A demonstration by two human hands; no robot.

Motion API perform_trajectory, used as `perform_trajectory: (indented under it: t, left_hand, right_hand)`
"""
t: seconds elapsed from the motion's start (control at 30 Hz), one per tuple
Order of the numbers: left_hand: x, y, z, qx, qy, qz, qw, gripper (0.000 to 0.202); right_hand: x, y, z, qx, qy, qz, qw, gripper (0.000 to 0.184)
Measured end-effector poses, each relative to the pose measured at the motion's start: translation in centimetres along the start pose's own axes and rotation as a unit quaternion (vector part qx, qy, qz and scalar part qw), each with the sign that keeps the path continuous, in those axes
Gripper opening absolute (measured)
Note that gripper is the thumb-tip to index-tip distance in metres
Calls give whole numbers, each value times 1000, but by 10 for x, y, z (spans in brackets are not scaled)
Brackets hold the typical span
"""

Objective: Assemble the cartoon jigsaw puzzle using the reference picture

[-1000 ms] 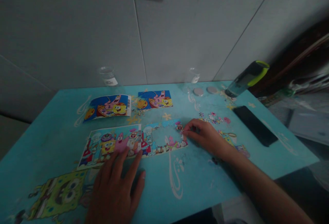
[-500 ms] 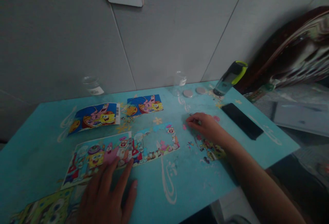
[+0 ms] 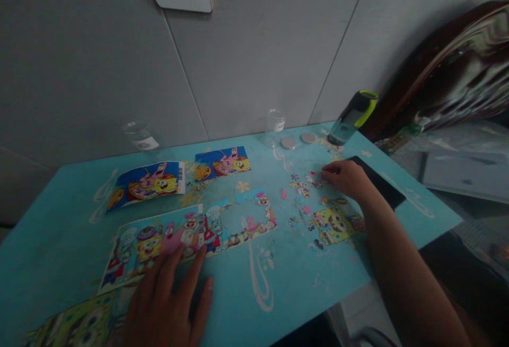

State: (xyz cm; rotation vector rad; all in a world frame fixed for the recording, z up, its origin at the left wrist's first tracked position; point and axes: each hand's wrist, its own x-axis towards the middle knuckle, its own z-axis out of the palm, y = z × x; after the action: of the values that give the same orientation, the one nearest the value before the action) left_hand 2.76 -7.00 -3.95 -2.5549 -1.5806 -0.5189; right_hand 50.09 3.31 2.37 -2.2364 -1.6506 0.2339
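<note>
My left hand (image 3: 169, 296) lies flat with fingers spread on a printed picture sheet (image 3: 133, 249) of cartoon figures. Against that sheet's right edge is a jigsaw puzzle border (image 3: 212, 233) with a bare middle. On the right, my right hand (image 3: 348, 177) has its fingertips pinched together at the edge of a cluster of loose puzzle pieces (image 3: 300, 188); whether a piece is between them is hidden. Below it lies a partly joined yellow cartoon puzzle (image 3: 334, 225), with a few pieces around it.
Behind are a blue picture sheet (image 3: 147, 182) and a matching blue puzzle (image 3: 222, 163). Two clear jars (image 3: 141, 137) (image 3: 275, 124), two round lids (image 3: 288, 144) (image 3: 308, 138) and a bottle (image 3: 350, 119) stand by the wall. A black phone (image 3: 379, 182) lies beyond my right wrist.
My right hand has moved right and slightly back, uncovering the loose pieces and the yellow puzzle. My left hand stays on the sheet.
</note>
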Motion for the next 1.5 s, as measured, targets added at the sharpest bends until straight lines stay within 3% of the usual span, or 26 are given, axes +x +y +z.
perform_trajectory:
  t: [0.3, 0.9, 1.03, 1.13, 1.3, 1.5]
  left_hand:
    - [4, 8, -8, 11, -5, -7, 1000, 49]
    - [7, 21, -18, 17, -17, -42, 999, 50]
    - [6, 21, -17, 15, -22, -43, 999, 51]
    - [5, 21, -16, 15, -14, -41, 999, 52]
    - [5, 23, -18, 11, -11, -48, 999, 49]
    - [5, 24, -18, 1, -14, -54, 998, 50]
  right_hand:
    - [0, -22, 15, 29, -40, -32, 998, 28]
    - [5, -14, 18, 67, -19, -8, 998, 27]
    - [-7, -40, 16, 156, -25, -26, 987, 31]
    - [-28, -77, 21, 255, -107, -84, 957, 32]
    - [-56, -134, 40, 263, -231, -168, 922, 26]
    - [-61, -144, 48, 256, -266, -173, 913, 25]
